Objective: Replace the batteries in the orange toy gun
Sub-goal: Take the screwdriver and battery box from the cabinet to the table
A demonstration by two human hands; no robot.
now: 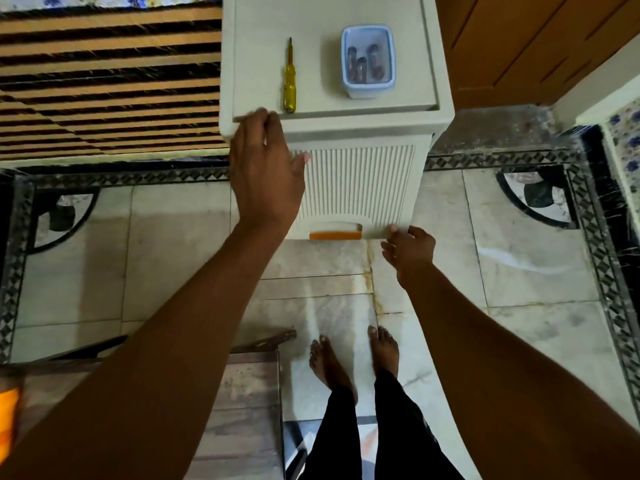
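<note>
Atop the cabinet (332, 98), I see blurred batteries (365, 62) inside a tub (368, 85), no readable labels; my left hand (266, 168) reaches relaxed, my right hand (408, 251) hangs loosely curled, empty.

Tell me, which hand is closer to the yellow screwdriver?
Left. The left hand touches the cabinet's top edge just beside the yellow screwdriver; the right hand is far below, near the cabinet's bottom edge.
</note>
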